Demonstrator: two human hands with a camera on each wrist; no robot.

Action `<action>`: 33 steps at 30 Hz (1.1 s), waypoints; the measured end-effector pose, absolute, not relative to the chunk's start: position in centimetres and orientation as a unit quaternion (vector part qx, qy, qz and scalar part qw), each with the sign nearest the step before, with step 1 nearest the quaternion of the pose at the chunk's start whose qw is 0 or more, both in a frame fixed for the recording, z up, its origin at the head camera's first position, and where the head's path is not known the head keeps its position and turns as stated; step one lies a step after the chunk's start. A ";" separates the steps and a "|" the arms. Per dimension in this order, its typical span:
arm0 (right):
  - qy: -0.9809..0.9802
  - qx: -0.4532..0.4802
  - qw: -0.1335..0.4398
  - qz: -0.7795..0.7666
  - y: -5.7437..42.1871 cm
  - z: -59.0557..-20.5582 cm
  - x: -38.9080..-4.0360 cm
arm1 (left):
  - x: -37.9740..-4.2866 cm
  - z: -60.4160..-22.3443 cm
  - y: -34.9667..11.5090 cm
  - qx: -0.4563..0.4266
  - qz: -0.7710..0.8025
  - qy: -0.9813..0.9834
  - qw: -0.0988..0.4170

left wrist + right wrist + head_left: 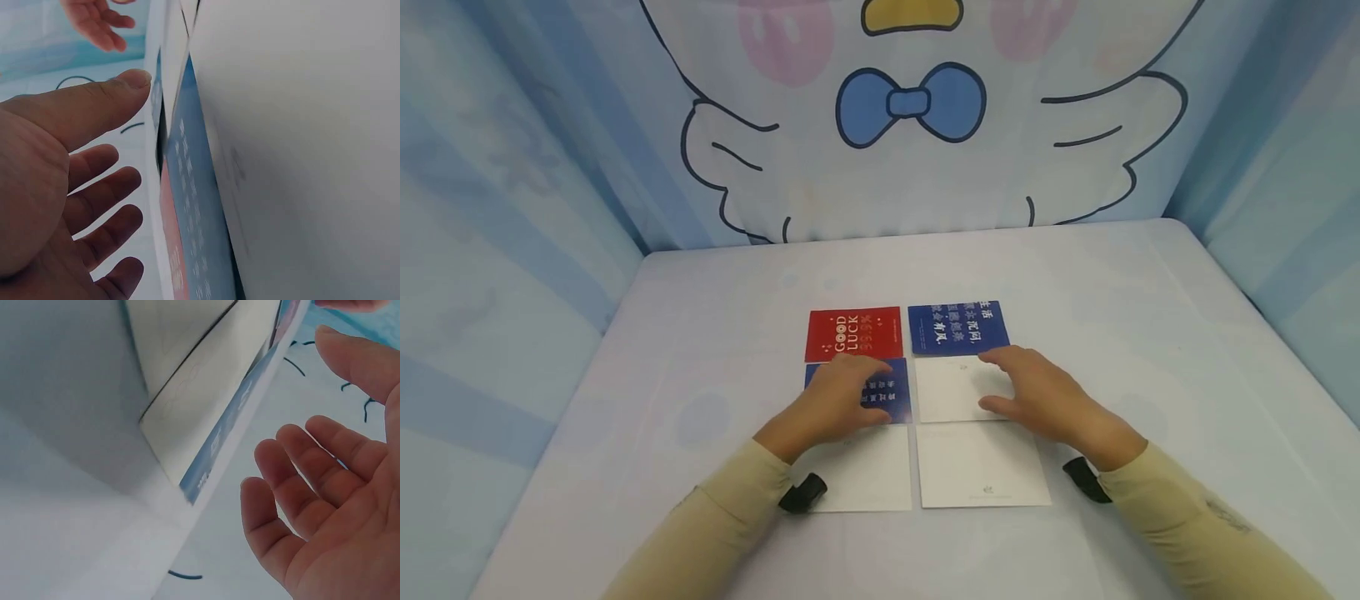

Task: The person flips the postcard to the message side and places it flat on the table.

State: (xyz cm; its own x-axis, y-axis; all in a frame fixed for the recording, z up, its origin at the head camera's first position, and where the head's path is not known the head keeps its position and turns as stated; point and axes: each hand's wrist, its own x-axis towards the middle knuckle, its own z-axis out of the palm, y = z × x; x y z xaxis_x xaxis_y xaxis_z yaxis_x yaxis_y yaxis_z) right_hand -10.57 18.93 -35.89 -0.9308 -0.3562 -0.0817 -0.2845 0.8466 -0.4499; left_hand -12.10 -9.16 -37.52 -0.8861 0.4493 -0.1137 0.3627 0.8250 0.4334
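Observation:
Six-card grid, two columns by three rows, lies flat on the table. My left hand (831,402) hovers over the left column with fingers spread and loosely bent, partly covering a blue card (891,392) with white writing. Over the right edge of a white card (947,390) is my right hand (1048,400), its thumb and fingers apart. Behind them lie a red "GOOD LUCK" card (853,333) and another blue card (958,327). Two white cards, a left one (872,475) and a right one (983,465), are nearest me. Both wrist views show nothing held.
The white table (722,333) ends at a curtain (917,183) printed with a cartoon figure and a blue bow. Side curtains hang at left and right. A black strap piece (803,493) shows at the left wrist, another black piece (1086,480) at the right.

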 end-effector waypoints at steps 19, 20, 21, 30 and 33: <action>0.948 -0.261 0.088 -0.159 10.9 -37.5 -12.4 | -11.9 -38.0 -16.4 0.135 0.184 0.965 0.128; 0.948 -0.264 0.087 -0.155 10.6 -37.6 -12.5 | -12.0 -38.0 -16.4 0.134 0.183 0.965 0.129; 0.948 -0.267 0.086 -0.153 10.4 -37.7 -12.6 | -12.0 -38.1 -16.3 0.133 0.181 0.966 0.129; 0.948 -0.264 0.113 -0.135 9.1 -37.7 -12.7 | -12.4 -38.5 -16.0 0.119 0.174 0.965 0.158; 0.949 -0.263 0.117 -0.129 9.0 -37.7 -12.6 | -12.2 -38.2 -15.9 0.118 0.178 0.963 0.165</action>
